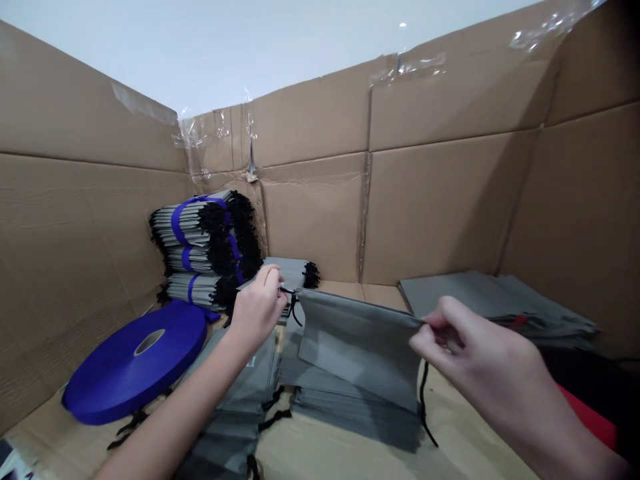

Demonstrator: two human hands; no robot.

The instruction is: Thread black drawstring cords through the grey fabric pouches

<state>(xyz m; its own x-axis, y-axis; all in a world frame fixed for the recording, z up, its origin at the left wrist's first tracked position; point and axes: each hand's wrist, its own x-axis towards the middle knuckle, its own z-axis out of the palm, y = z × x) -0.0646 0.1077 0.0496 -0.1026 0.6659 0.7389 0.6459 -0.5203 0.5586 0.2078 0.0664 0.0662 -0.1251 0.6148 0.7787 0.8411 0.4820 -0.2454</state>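
Note:
A grey fabric drawstring pouch [357, 337] hangs stretched between my two hands, its top edge pulled nearly straight. My left hand [260, 300] is closed in a pinch on the black cord at the pouch's upper left corner. At the upper right corner, the fingertips of my right hand [450, 333] pinch the hem, and a black cord end dangles below them. Beneath the pouch lies a pile of similar grey pouches [350, 417], partly hidden by it. More flat grey pouches [240, 387] with black cords lie under and beside my left forearm.
A large roll of blue strap [115, 367] lies at the left. Behind it stand stacked pouch bundles [200, 247] tied with blue strap. Another grey stack [293, 272] sits by the back wall, and flat grey pieces [460, 297] lie right. Cardboard walls [310, 213] enclose the surface.

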